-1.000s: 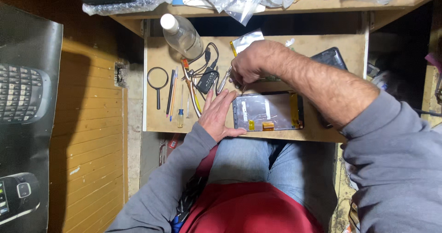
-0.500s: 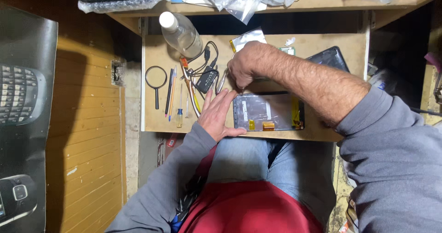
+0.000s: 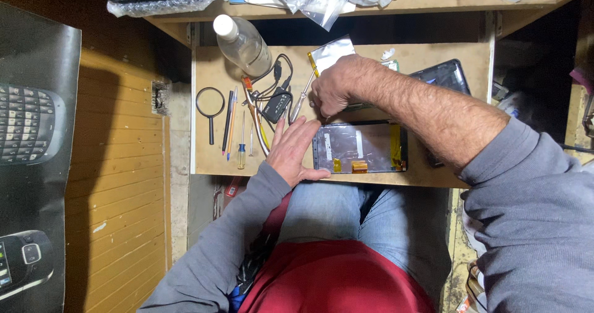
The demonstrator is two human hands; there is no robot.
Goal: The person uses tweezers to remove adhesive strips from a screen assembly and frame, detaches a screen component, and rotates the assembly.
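The silver rectangular screen panel (image 3: 362, 147), lying on the wooden tabletop (image 3: 427, 56), is braced by the flat, spread left hand (image 3: 294, 149), while a slim metal tool (image 3: 299, 102) pinched in the right hand (image 3: 337, 90) is best kept shallow.

Opened tablet panel (image 3: 362, 147) lies flat, silver back up, on desk (image 3: 433, 56).

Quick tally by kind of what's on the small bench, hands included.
Hands: 2, left hand, right hand
Opened tablet: 1
Bottle: 1
Magnifier: 1
Screwdriver: 1
Black adapter: 1
Total: 7
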